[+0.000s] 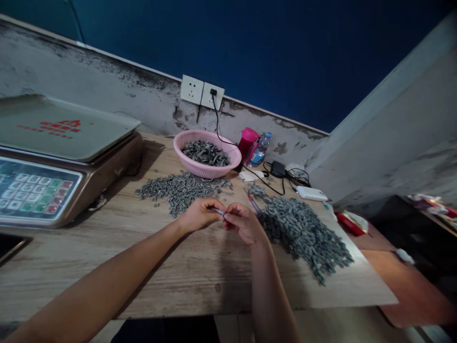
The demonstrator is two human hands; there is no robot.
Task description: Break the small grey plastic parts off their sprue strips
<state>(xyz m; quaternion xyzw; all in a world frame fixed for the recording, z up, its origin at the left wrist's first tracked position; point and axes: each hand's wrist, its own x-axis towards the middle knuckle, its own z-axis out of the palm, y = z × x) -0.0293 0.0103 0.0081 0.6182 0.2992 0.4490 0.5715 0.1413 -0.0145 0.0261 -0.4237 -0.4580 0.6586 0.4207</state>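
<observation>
My left hand [202,214] and my right hand [244,221] meet over the middle of the table, fingertips pinched together. Between them is a small grey strip-like piece [218,211], gripped at one end by each hand; its exact kind is too small to tell. Behind my left hand lies a spread pile of small grey pieces [182,188]. To the right of my right hand is a larger heap of grey pieces [303,228]. A pink plastic basket [207,170] at the back holds long grey strips [205,153].
A weighing scale [67,176] takes up the left side of the wooden table [160,281]. Near the wall stand a pink cup [247,141] and a water bottle [260,150]. Black cables, an adapter [277,168] and a white device [311,193] lie at the back right.
</observation>
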